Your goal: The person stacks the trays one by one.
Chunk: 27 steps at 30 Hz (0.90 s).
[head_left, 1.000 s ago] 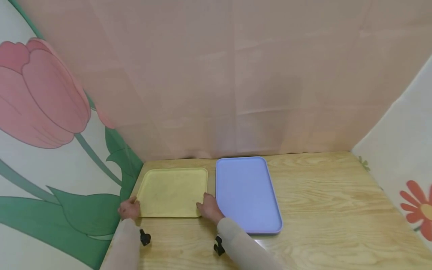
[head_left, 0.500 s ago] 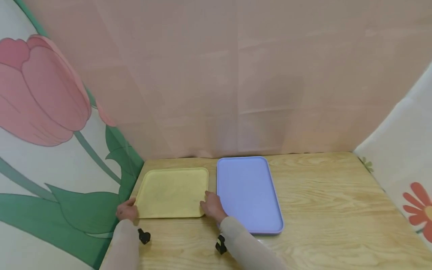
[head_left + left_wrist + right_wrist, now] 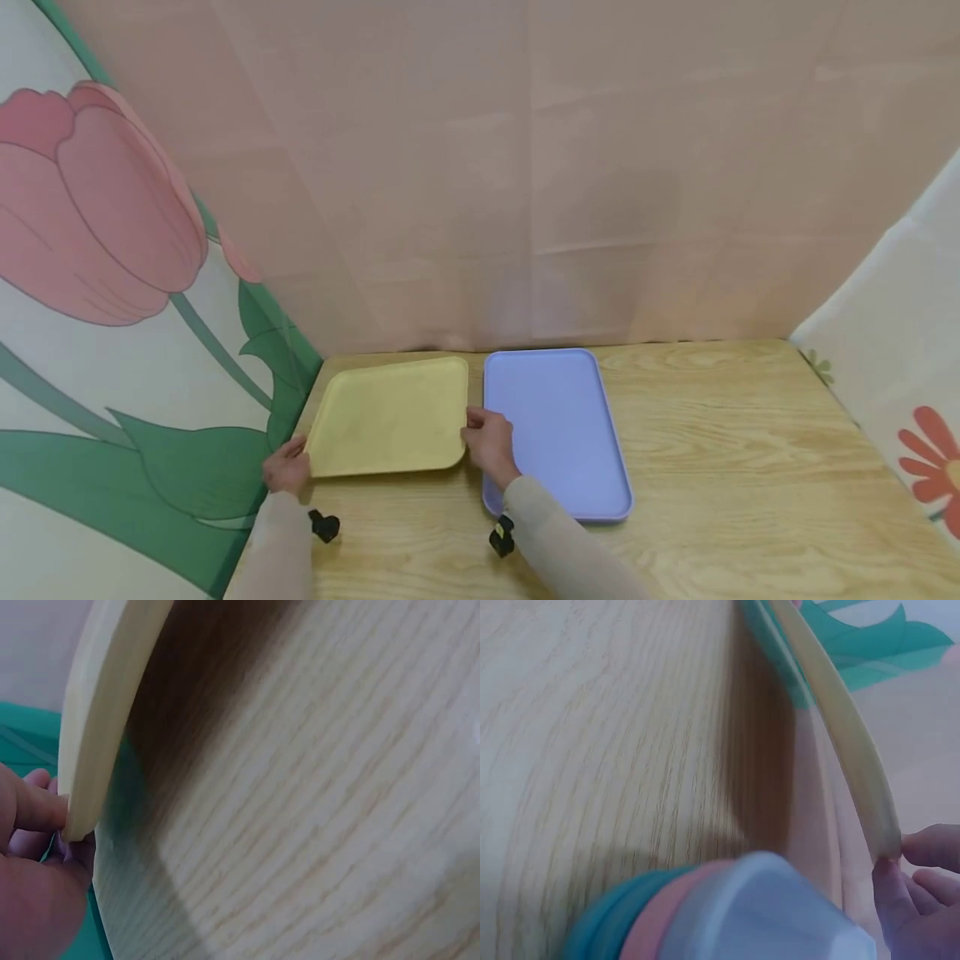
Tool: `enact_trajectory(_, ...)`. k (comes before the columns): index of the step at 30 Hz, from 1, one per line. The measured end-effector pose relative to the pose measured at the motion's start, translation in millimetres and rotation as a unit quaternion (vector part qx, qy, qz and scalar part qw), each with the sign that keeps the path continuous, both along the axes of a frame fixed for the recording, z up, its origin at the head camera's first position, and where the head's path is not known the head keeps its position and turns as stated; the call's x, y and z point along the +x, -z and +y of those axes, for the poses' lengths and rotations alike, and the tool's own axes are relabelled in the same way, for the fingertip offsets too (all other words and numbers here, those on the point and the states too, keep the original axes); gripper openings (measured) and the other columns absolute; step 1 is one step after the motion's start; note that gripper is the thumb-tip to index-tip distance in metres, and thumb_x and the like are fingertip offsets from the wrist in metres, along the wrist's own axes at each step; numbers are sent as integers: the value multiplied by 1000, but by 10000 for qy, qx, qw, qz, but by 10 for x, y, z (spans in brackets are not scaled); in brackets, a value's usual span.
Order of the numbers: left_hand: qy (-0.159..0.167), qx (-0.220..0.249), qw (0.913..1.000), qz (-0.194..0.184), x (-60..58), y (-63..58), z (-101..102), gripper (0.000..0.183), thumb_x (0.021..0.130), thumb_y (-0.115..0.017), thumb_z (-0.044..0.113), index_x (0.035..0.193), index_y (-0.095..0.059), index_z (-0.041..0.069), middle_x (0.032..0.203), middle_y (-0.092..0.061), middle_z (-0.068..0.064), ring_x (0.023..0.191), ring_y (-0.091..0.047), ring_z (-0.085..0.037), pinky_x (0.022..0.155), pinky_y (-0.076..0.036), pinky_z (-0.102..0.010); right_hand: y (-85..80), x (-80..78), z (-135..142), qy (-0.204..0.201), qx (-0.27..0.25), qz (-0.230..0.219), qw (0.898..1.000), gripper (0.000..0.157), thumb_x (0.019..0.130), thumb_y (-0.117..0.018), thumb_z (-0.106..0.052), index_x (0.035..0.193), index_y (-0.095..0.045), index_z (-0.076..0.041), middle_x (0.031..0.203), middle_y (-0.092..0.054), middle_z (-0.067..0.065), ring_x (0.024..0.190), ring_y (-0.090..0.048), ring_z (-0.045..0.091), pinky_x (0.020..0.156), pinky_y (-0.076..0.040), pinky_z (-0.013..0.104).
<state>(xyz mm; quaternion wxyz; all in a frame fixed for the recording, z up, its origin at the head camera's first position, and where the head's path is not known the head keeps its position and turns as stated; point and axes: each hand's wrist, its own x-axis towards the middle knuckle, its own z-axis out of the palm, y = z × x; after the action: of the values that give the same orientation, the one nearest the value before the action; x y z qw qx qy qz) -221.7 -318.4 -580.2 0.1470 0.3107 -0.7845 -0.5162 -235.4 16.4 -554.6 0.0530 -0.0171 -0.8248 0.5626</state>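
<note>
A yellow rectangular tray [image 3: 390, 417] is held between both hands, its right side raised higher than its left in the head view. My left hand [image 3: 287, 467] pinches its left edge near the front corner. My right hand [image 3: 491, 442] grips the right edge between thumb and fingers. Both wrist views show the yellow rim from the side, lifted off the wooden table [image 3: 300, 787], with a shadow below it. Just right of my right hand lies a periwinkle tray [image 3: 555, 433], partly covered by the wrist and sleeve.
Under the periwinkle tray, the right wrist view shows a pink tray [image 3: 649, 922] and teal layers [image 3: 604, 922] stacked. A pinkish cloth wall [image 3: 525, 208] closes off the back. A tulip-printed panel [image 3: 112, 208] stands along the left edge, a flower-printed one [image 3: 900, 333] along the right.
The yellow tray has come up off the table, its right side rising most and tilting. My right hand has moved up and slightly right with it; the left hand stays nearly in place.
</note>
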Motion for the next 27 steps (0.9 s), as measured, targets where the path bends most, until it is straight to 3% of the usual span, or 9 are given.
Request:
enact_trajectory(2,-7,148,9998,117,-24,-20,25,38,89,-50,-9,125,-61,-13,129,-57,-31,122,-56,-42,92,-53,-30,-9,9,35,73,-125,-44,9999,32,80,-73,3,111,-75,1,94,-75,13,88,-70,23,78,-59,35)
enact_trajectory(4,10,298,9992,280,-51,-51,59,37,90,-52,-9,126,-61,-13,130,-57,-31,121,-58,-38,80,-50,-14,-15,15,72,159,-291,-130,9994,29,83,-74,1,112,-74,2,96,-75,13,90,-71,25,77,-60,34)
enact_trajectory(7,83,478,9975,520,-100,-94,113,36,91,-53,-10,126,-61,-14,131,-56,-31,117,-60,-28,69,-42,-1,-26,25,139,320,-492,-160,9981,27,85,-75,-1,111,-74,2,96,-75,13,89,-72,25,74,-60,32)
enact_trajectory(10,243,854,9934,724,-145,-148,173,37,93,-52,-11,129,-56,-16,135,-52,-33,122,-57,-29,80,-47,-5,-35,36,214,488,-659,-146,9965,25,85,-76,-2,109,-75,2,95,-76,13,87,-73,24,72,-60,30)
enact_trajectory(13,440,893,9924,729,-193,-187,219,38,94,-51,-11,132,-55,-15,136,-51,-33,129,-52,-36,88,-48,-9,-40,60,290,612,-677,-159,9957,23,84,-76,-3,107,-76,2,93,-76,12,86,-73,23,71,-60,29)
enact_trajectory(20,857,687,9909,773,-294,-232,294,37,95,-51,-11,131,-56,-14,134,-53,-33,128,-51,-40,82,-48,-7,-48,149,438,722,-392,-80,9966,24,84,-77,-4,107,-75,2,94,-75,12,86,-72,23,72,-60,32)
enact_trajectory(27,1089,897,9871,760,-367,-261,364,38,96,-52,-9,133,-55,-12,136,-53,-30,129,-51,-38,87,-50,-12,-46,249,523,856,-435,-128,9953,25,84,-76,-3,108,-74,3,95,-75,12,87,-71,23,73,-59,30)
